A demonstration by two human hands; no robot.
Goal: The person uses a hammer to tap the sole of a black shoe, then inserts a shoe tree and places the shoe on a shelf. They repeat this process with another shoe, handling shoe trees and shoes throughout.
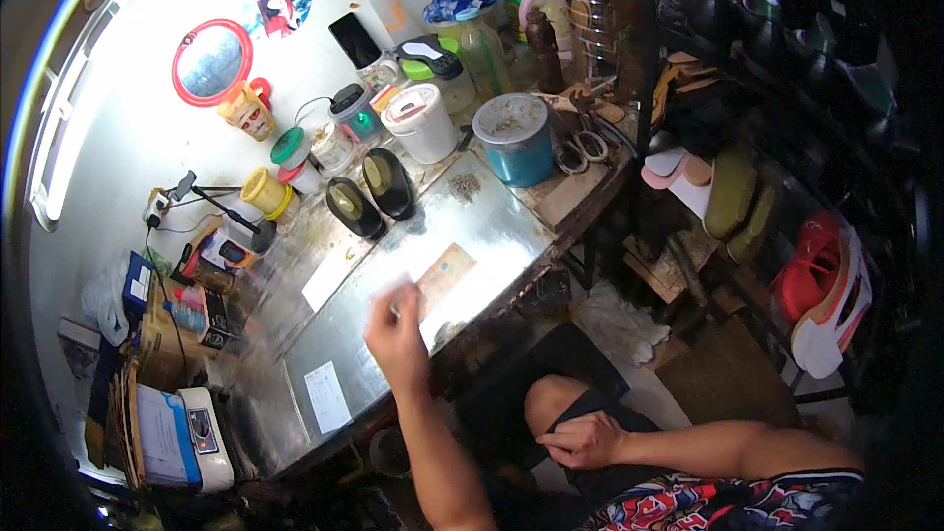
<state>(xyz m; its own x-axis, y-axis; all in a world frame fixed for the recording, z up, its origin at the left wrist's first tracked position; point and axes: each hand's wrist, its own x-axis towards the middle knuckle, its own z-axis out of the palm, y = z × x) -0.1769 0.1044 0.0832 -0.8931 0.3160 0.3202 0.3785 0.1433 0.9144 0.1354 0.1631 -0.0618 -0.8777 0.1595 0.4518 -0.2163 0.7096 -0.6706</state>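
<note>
My left hand (398, 329) is raised over the shiny metal worktop (372, 342), its fingers curled and smeared by motion. A small glint shows at the fingers, but I cannot make out what it is. Just beyond them lies a tan rectangular piece (447, 273) with a blue spot. On my thigh rests my right hand (587, 440), fingers closed together; whatever they may hold is hidden. A printed paper slip (326, 396) lies left of my left hand. Farther back stand two black shoe-shaped pieces (356, 208) with olive tops, near a small pile of nails or similar bits (463, 187).
A blue paint-stained bucket (521, 152), a white tub (421, 125) and scissors (590, 146) stand along the back. A phone (354, 41) leans at the wall. Left are a small tripod (226, 206) and boxes; right, red shoes (811, 261) and soles on a rack.
</note>
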